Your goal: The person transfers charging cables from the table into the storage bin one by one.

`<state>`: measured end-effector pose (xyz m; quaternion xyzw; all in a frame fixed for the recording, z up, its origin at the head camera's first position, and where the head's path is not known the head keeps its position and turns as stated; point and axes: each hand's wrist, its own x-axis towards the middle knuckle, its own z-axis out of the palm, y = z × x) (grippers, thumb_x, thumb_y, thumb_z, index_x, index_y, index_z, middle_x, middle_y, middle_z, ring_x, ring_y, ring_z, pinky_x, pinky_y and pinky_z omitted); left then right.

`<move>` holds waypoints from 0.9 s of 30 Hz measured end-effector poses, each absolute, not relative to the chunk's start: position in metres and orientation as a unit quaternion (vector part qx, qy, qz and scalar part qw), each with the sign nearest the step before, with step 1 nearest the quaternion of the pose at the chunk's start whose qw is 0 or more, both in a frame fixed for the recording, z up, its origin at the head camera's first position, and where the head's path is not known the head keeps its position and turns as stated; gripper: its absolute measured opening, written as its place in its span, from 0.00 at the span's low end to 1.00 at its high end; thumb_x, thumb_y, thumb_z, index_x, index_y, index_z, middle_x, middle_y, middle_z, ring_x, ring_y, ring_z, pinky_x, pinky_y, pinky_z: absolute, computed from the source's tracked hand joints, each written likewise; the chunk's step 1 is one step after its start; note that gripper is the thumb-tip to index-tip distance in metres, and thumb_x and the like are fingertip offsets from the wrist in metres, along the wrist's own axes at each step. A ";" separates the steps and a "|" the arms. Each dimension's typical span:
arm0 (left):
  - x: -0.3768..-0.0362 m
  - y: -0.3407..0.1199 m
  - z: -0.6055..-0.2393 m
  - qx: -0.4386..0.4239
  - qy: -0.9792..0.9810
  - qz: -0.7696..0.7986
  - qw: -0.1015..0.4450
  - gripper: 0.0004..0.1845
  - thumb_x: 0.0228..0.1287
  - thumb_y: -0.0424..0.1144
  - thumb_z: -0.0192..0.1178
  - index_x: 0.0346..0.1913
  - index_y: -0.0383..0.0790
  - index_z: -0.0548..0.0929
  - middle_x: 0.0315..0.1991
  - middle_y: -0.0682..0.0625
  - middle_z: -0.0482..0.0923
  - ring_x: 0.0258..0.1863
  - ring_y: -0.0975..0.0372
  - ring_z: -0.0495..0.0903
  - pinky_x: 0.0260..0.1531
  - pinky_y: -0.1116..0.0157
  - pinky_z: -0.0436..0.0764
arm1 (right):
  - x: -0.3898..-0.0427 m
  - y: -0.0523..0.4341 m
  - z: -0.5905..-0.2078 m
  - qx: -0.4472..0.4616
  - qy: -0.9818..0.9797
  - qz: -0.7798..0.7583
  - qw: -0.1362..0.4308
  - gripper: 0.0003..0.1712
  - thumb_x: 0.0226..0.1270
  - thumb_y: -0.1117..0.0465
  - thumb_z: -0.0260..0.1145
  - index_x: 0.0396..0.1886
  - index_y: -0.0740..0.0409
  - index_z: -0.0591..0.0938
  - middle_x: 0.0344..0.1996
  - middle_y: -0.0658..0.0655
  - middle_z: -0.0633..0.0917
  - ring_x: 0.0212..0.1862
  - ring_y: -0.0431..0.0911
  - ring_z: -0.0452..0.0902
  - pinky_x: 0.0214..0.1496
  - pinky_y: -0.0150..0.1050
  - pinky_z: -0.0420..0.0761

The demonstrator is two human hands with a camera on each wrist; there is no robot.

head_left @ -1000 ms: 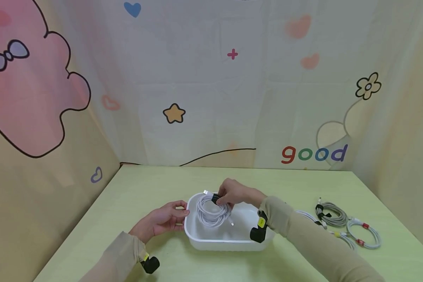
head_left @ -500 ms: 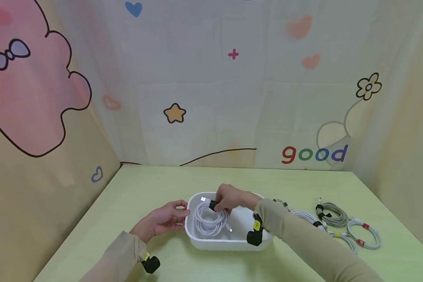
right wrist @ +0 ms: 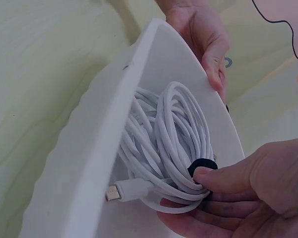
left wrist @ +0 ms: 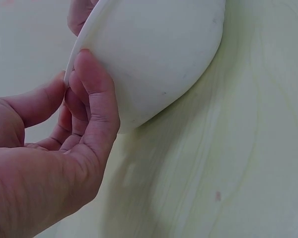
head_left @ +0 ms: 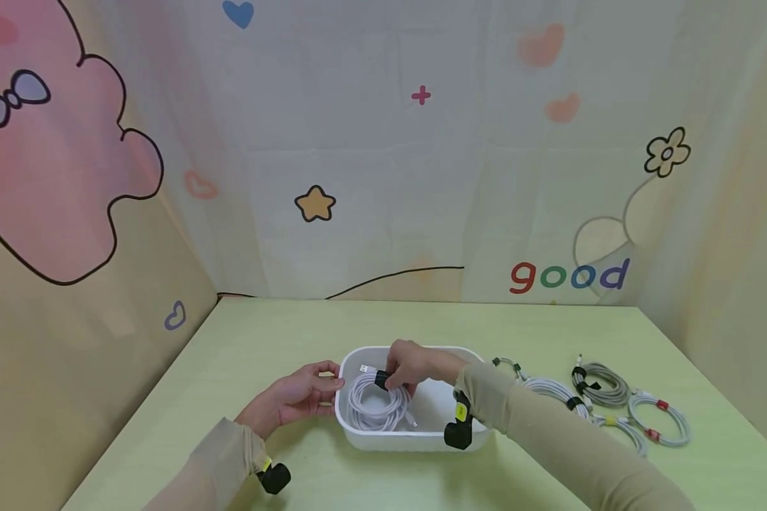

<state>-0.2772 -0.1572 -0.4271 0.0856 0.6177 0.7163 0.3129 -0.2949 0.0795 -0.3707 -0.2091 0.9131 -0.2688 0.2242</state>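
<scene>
A white plastic tub (head_left: 415,443) stands on the table, and at its left end my left hand (head_left: 299,394) pinches the rim between thumb and fingers. My right hand (head_left: 415,363) reaches into the tub and grips a coiled white USB cable (head_left: 367,417) at its black strap (right wrist: 203,166). The thumb lies on the strap and the fingers are under the coil, as the right wrist view shows. The coil stands in the left part of the tub. A small metal-tipped plug (right wrist: 126,190) sticks out of it, and the larger USB plug (head_left: 366,369) points up at the back.
Several tied cable coils lie on the table right of the tub: a grey one with black straps (head_left: 601,385), a pale one with red ties (head_left: 660,420), one with a yellow tie (head_left: 629,434) and a white one (head_left: 552,388) partly behind the right sleeve (head_left: 550,433).
My right hand has lowered the coiled white USB cable into the tub, moving slightly left. My left hand stays at the rim.
</scene>
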 end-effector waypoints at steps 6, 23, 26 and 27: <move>-0.278 -0.156 -0.428 0.080 0.620 0.715 0.311 0.10 0.69 0.33 0.55 0.49 0.40 0.67 0.36 0.53 0.78 0.32 0.64 0.80 0.35 0.66 0.84 | -0.293 0.081 -0.371 -0.218 0.915 -0.258 0.219 0.04 0.63 0.70 0.65 0.34 0.67 0.84 0.26 0.59 0.85 0.23 0.48 0.82 0.28 0.37 0.85; -0.279 -0.158 -0.428 0.075 0.624 0.714 0.310 0.09 0.70 0.33 0.53 0.49 0.40 0.67 0.37 0.52 0.78 0.33 0.64 0.80 0.36 0.65 0.84 | -0.284 0.161 -0.335 -0.272 0.915 -0.292 0.059 0.10 0.68 0.64 0.60 0.41 0.66 0.83 0.31 0.62 0.86 0.30 0.50 0.82 0.30 0.33 0.82; -0.280 -0.158 -0.430 0.073 0.627 0.712 0.307 0.09 0.71 0.33 0.53 0.49 0.39 0.67 0.37 0.52 0.78 0.33 0.64 0.80 0.36 0.66 0.84 | -0.286 0.181 -0.337 -0.248 0.925 -0.286 0.015 0.09 0.68 0.65 0.60 0.41 0.66 0.82 0.30 0.61 0.86 0.30 0.48 0.81 0.32 0.34 0.81; -0.280 -0.158 -0.430 0.070 0.627 0.713 0.307 0.09 0.71 0.33 0.53 0.49 0.39 0.67 0.37 0.52 0.78 0.32 0.64 0.79 0.35 0.66 0.84 | -0.287 0.187 -0.340 -0.239 0.930 -0.281 0.001 0.08 0.67 0.65 0.61 0.40 0.65 0.83 0.30 0.59 0.85 0.30 0.47 0.81 0.32 0.33 0.81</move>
